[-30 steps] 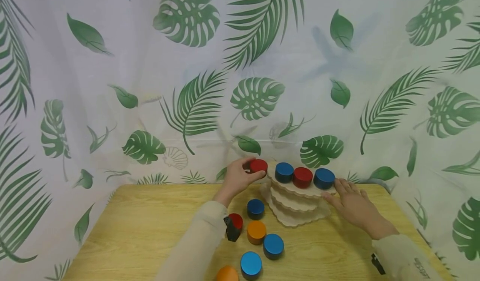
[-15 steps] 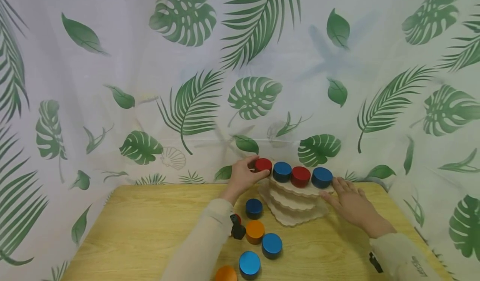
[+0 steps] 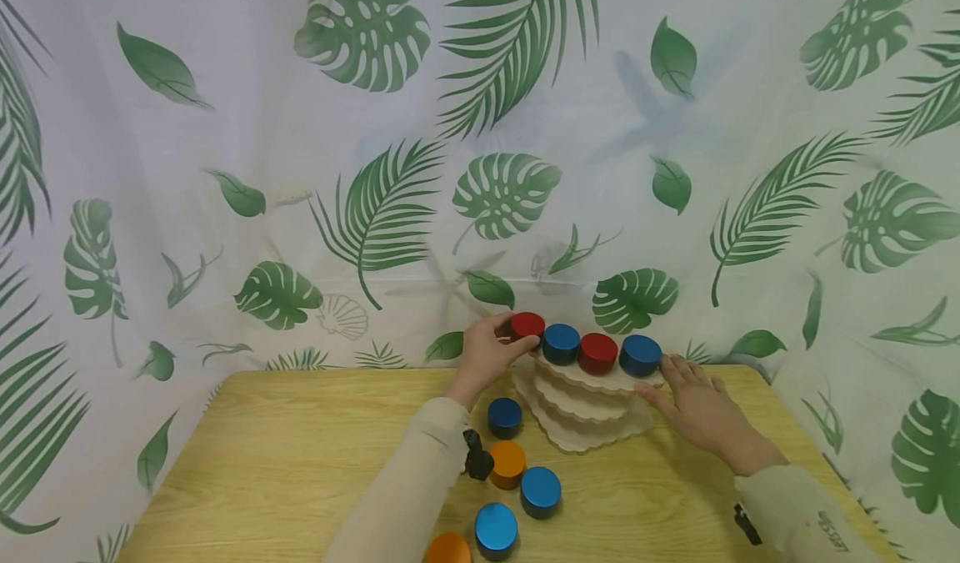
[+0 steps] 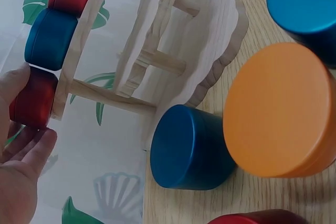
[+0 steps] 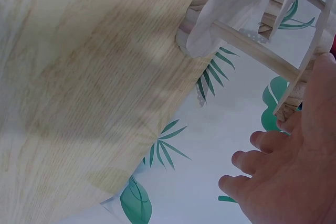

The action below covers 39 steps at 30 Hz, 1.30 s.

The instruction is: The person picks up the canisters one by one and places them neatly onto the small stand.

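Observation:
A wooden stand [image 3: 588,439] with scalloped tiers rises at the back of the table. Along its top tier sit a blue round tin [image 3: 561,345], a red tin [image 3: 597,355] and another blue tin [image 3: 640,357]. With thumb and fingers, my left hand [image 3: 482,356] pinches a second red tin [image 4: 35,98] at the tier's left end, close beside the first blue tin. My right hand [image 3: 705,413] grips the right end of the top tier between thumb and index finger; its other fingers [image 5: 252,161] are bent and hold nothing.
In front of the stand lie a dark blue tin [image 3: 505,418], an orange tin [image 3: 507,464], two brighter blue tins [image 3: 541,493] and another orange tin [image 3: 449,550]. A red tin [image 4: 257,217] shows in the left wrist view. A leaf-print curtain [image 3: 405,254] hangs behind the table [image 3: 300,446].
My left hand has moved slightly right, bringing the red tin from beside the stand to the left end of the top tier. The right hand keeps its place.

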{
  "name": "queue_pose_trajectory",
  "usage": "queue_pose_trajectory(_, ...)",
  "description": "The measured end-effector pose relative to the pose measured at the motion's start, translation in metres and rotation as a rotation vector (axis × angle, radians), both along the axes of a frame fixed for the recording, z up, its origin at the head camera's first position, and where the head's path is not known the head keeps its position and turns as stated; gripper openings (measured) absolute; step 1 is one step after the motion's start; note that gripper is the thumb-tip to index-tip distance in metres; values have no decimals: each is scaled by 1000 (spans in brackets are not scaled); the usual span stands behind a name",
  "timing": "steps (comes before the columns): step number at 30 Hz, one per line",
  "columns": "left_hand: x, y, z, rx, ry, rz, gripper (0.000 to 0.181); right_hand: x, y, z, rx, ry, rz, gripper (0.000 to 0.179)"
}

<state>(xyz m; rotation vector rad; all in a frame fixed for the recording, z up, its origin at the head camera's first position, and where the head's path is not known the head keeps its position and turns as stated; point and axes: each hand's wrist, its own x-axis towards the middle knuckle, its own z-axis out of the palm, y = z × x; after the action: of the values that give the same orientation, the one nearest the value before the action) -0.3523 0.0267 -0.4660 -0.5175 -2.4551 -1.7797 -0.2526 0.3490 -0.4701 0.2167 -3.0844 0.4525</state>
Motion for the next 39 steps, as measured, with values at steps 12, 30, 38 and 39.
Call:
queue_pose_trajectory(12, -1, 3, -2, -11, 12, 4, 60, 2, -3, 3, -15, -4, 1, 91)
queue_pose_trajectory(30, -6, 8, 0, -95, 30, -13, 58, 1, -2, 2, -13, -5, -3, 91)
queue_pose_trajectory(38, -12, 13, -1, -114, 76, -14, 54, 2, -2, 3, -4, 8, -3, 90)
queue_pose_trajectory(39, -12, 13, -1, -117, 77, -12, 54, 2, -2, 3, -3, 8, -4, 90)
